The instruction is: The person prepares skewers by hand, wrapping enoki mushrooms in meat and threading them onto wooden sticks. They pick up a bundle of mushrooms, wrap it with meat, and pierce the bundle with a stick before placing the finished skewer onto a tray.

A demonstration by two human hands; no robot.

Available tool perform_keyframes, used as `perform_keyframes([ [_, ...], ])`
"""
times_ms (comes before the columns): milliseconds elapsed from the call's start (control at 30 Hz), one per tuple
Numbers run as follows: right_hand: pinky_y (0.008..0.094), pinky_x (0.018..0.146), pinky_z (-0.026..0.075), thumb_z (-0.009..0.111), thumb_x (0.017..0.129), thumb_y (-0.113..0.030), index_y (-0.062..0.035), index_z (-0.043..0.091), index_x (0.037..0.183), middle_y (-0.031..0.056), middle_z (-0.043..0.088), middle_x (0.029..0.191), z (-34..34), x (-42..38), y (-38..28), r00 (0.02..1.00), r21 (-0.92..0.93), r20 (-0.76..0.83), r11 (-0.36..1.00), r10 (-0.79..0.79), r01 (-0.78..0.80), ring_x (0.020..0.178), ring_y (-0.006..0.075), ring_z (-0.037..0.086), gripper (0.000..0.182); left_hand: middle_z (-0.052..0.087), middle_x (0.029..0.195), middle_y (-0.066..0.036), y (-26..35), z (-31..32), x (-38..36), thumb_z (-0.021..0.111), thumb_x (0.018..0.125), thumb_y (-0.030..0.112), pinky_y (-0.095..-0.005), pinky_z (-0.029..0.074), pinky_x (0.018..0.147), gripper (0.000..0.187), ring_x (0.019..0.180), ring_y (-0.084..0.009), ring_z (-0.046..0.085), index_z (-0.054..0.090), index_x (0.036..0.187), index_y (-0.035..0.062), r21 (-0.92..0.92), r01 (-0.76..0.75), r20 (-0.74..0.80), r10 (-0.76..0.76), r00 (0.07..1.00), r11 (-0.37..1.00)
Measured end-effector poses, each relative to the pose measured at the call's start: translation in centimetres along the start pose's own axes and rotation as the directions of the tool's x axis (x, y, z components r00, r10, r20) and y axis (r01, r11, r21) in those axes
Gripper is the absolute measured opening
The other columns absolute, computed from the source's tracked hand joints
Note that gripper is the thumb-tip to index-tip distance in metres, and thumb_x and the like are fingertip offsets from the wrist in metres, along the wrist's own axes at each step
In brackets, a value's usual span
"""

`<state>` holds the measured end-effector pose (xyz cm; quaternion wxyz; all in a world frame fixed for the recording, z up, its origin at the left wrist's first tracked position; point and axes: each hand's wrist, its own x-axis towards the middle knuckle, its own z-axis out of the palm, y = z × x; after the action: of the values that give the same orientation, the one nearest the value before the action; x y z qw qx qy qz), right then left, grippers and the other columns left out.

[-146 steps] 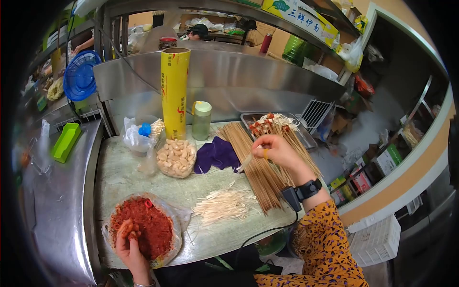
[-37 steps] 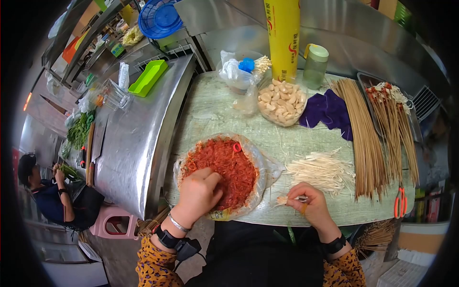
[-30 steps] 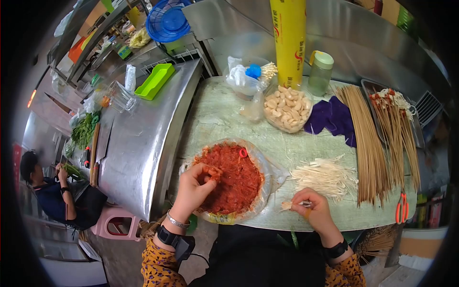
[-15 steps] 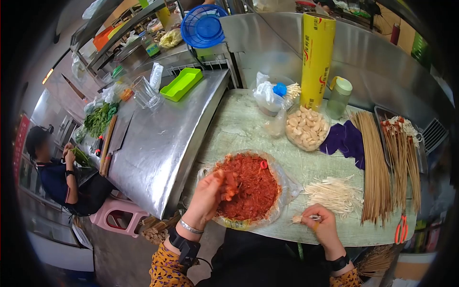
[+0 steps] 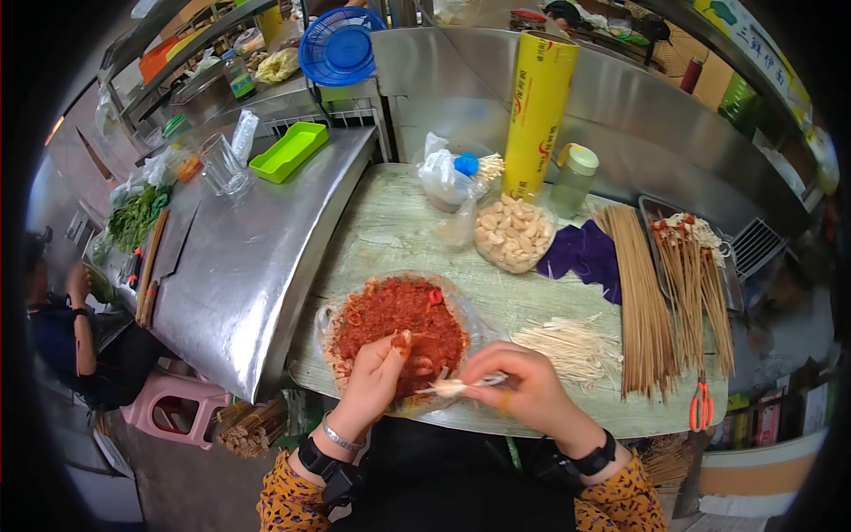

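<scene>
The bowl of red paste, lined with a clear plastic bag, is set near the front edge of the pale counter. A small pale bundle of mushroom strands is pinched between the thumb and fingers of the right hand, its loose ends pointed toward the left hand, above the front right part of the bowl. The left hand is held over the front of the bowl, its thumb smeared with red; its other fingers are partly lost against the paste, so whether anything is gripped there cannot be told for certain. A small red ring is seen on the paste, toward the back right of the bowl.

To the right of the bowl, a loose heap of pale strands is spread. Farther right, long bare skewers are laid side by side, and beyond them skewers with red and white tips are rested on a metal tray. Orange-handled scissors are placed at the counter's edge, well right of the bowl. Behind the bowl, to its right, peeled cloves are held in a clear container, with a purple cloth just beside it and a tall yellow roll stood upright behind.
</scene>
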<state>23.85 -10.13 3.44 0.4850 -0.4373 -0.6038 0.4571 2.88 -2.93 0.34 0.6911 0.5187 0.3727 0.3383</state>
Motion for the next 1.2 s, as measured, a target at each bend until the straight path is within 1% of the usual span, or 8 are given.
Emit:
perform_keyframes([
  [167, 0.0280, 0.068, 0.049, 0.069, 0.072, -0.001, -0.0022, 0.063, 0.083, 0.0075, 0.062, 0.086, 0.7, 2.2, 1.1, 0.991, -0.198, -0.047, 0.973, -0.127, 0.116, 0.082, 0.0190, 0.060, 0.013, 0.064, 0.098, -0.010, 1.0, 1.4, -1.0, 0.046, 0.095, 0.022, -0.0278, 0.052, 0.075, 0.031, 0.086, -0.0157, 0.063, 0.057, 0.107, -0.0045, -0.169, 0.066, 0.049, -0.059, 0.997, 0.983],
  [500, 0.0269, 0.066, 0.048, 0.071, 0.071, -0.003, -0.0034, 0.064, 0.086, 0.0067, 0.062, 0.084, 1.8, 1.9, 2.5, 0.966, -0.303, -0.165, 0.942, -0.198, 0.142, 0.073, 0.0182, 0.061, 0.016, 0.064, 0.094, -0.007, -0.6, 1.6, -0.6, 0.058, 0.082, -0.004, -0.0226, 0.051, 0.069, 0.023, 0.079, -0.0105, 0.061, 0.061, 0.104, -0.0046, -0.069, 0.018, 0.016, -0.017, 1.000, 0.997],
  [600, 0.0220, 0.063, 0.046, 0.070, 0.073, -0.002, -0.0042, 0.063, 0.094, 0.0048, 0.061, 0.090, 1.4, 1.5, 2.0, 0.984, -0.191, -0.175, 0.980, 0.017, -0.051, 0.073, 0.0110, 0.060, 0.022, 0.065, 0.094, -0.007, -1.1, 1.3, -0.1, 0.057, 0.083, -0.004, -0.0220, 0.051, 0.067, 0.022, 0.075, -0.0103, 0.061, 0.061, 0.105, -0.0045, -0.051, -0.022, 0.009, 0.023, 1.000, 0.998],
  [767, 0.0181, 0.059, 0.044, 0.068, 0.076, 0.001, -0.0035, 0.060, 0.100, 0.0026, 0.056, 0.098, -2.5, 0.0, 3.7, 0.948, 0.073, -0.239, 0.977, 0.210, -0.198, 0.070, 0.0050, 0.057, 0.026, 0.065, 0.092, -0.010, -2.3, 0.6, 1.0, 0.056, 0.077, -0.005, -0.0277, 0.050, 0.075, 0.022, 0.085, -0.0173, 0.061, 0.064, 0.098, -0.0038, 0.244, -0.251, -0.061, 0.273, 0.960, 0.937],
  [833, 0.0182, 0.058, 0.044, 0.067, 0.077, 0.000, -0.0036, 0.061, 0.100, 0.0015, 0.057, 0.091, -5.4, -0.8, 3.5, 0.927, 0.024, -0.321, 0.981, 0.191, -0.194, 0.068, 0.0049, 0.056, 0.024, 0.064, 0.091, -0.014, -1.2, 1.0, 1.0, 0.058, 0.072, -0.005, -0.0317, 0.048, 0.078, 0.023, 0.088, -0.0251, 0.061, 0.064, 0.094, -0.0033, 0.590, -0.411, -0.023, 0.523, 0.852, 0.695],
  [967, 0.0217, 0.058, 0.046, 0.068, 0.078, -0.005, -0.0015, 0.063, 0.091, 0.0037, 0.061, 0.072, -13.1, -2.4, 3.1, 0.819, -0.306, -0.569, 0.906, 0.071, -0.291, 0.064, 0.0105, 0.059, 0.015, 0.063, 0.092, -0.013, -1.9, 1.0, 1.2, 0.054, 0.073, -0.008, -0.0289, 0.046, 0.078, 0.021, 0.087, -0.0226, 0.060, 0.063, 0.092, -0.0051, 0.602, -0.410, -0.057, 0.549, 0.834, 0.685],
  [1033, 0.0313, 0.061, 0.049, 0.069, 0.075, -0.008, -0.0002, 0.064, 0.089, 0.0134, 0.065, 0.077, -16.5, -2.7, 2.3, 0.756, -0.636, -0.654, 0.562, -0.029, -0.528, 0.069, 0.0235, 0.064, 0.017, 0.064, 0.091, -0.014, -2.2, 0.9, 1.2, 0.056, 0.072, -0.007, -0.0306, 0.048, 0.077, 0.021, 0.085, -0.0245, 0.062, 0.064, 0.091, -0.0034, 0.531, -0.366, -0.114, 0.492, 0.863, 0.764],
  [1200, 0.0403, 0.071, 0.050, 0.071, 0.070, -0.018, 0.0005, 0.067, 0.089, 0.0207, 0.065, 0.086, -23.8, -3.5, 6.6, 0.687, -0.685, -0.722, 0.049, 0.086, -0.727, 0.081, 0.0351, 0.063, 0.027, 0.064, 0.090, -0.013, -2.5, 0.6, 1.0, 0.056, 0.074, -0.008, -0.0280, 0.047, 0.076, 0.020, 0.084, -0.0206, 0.061, 0.063, 0.093, -0.0056, 0.503, -0.348, -0.149, 0.476, 0.867, 0.791],
])
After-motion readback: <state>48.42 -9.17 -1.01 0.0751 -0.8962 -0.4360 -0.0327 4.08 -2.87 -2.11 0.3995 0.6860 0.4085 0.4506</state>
